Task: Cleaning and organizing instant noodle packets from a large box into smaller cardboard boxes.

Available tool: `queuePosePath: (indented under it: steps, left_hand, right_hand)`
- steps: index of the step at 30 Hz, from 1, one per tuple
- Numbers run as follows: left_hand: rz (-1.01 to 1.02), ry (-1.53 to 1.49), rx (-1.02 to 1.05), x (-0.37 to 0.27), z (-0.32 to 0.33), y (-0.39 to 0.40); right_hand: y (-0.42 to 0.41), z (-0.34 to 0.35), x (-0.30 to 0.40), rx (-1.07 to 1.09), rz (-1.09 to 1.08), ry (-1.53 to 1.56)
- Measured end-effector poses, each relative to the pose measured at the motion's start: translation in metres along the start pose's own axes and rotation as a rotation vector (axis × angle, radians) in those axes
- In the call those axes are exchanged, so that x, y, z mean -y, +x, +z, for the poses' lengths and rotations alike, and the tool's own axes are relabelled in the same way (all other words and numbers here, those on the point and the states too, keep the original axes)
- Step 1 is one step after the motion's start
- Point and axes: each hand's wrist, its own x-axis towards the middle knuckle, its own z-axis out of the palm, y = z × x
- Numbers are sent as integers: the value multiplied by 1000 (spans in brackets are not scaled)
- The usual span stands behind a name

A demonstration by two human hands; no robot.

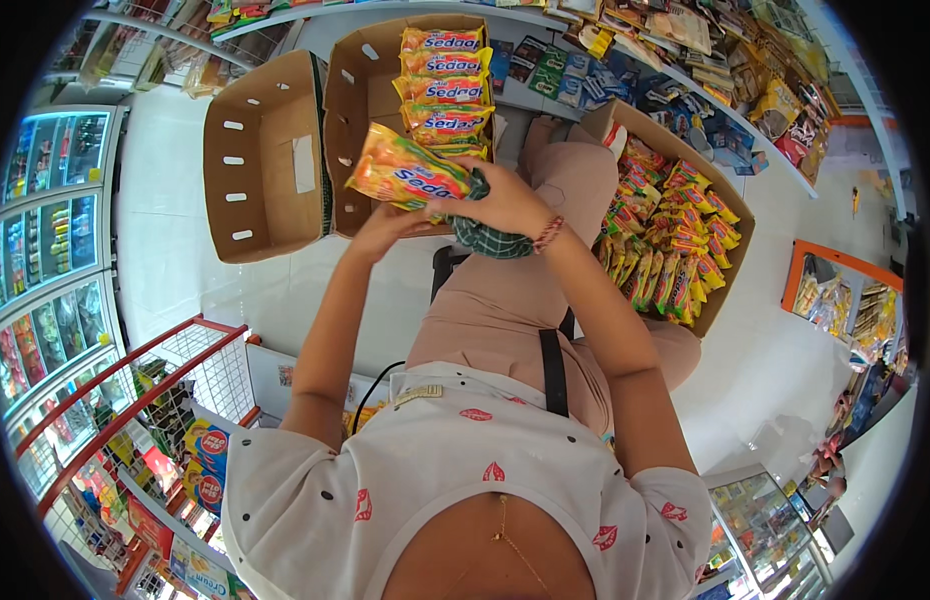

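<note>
An orange-and-yellow Sedaap instant noodle packet is held up before me, tilted, above the near edge of an open cardboard box. My right hand grips its right end together with a dark green checked cloth. Below its lower edge is my left hand, its fingers at the packet's underside; how firmly they hold is partly hidden. Inside the box, more noodle packets lie in an overlapping row along the right side.
An open cardboard box with a pale paper patch adjoins on the left. To the right, another carton holds many noodle packets. Shelves of sachets run along the far side. A red-framed wire rack stands at lower left, glass-fronted coolers beyond it.
</note>
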Motion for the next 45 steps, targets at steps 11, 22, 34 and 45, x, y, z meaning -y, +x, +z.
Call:
queuePosePath:
  steps: [11, 22, 34, 45]
  left_hand:
    - [430, 177, 15, -28, -27, -8]
    - [360, 891, -300, 33, -22, 72]
    - [402, 791, -508, 53, -48, 92]
    - [2, 1044, -802, 18, 2, 97]
  right_hand:
    - [12, -11, -25, -22, 1, -419]
    - [1, -32, -42, -127, 6, -224]
    - [-154, -179, -55, -874, 251, 572]
    - [-260, -203, -181, -1285, 337, 844]
